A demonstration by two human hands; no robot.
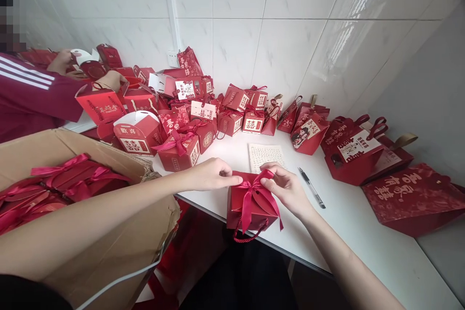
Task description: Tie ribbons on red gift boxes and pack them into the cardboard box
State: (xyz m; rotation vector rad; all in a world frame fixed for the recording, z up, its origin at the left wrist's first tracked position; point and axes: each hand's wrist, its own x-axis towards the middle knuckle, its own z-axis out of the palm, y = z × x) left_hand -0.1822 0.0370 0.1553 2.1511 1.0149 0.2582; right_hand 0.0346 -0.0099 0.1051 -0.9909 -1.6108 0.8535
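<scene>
A red gift box stands at the front edge of the white table, a twisted red cord handle hanging over its near side. On its top a crimson ribbon is tied in a bow, its tails draping down the front. My left hand pinches the bow's left loop between thumb and fingers. With thumb and forefinger, my right hand grips the right loop. Behind the box lies a sheet of handwritten paper, partly covered by my right hand. A black pen rests to the right.
Several red boxes crowd the table's back and left. Red gift bags line the right side. A cardboard carton holding ribboned boxes stands at left, under my forearm. Another person's maroon sleeve and hands reach among boxes at far left.
</scene>
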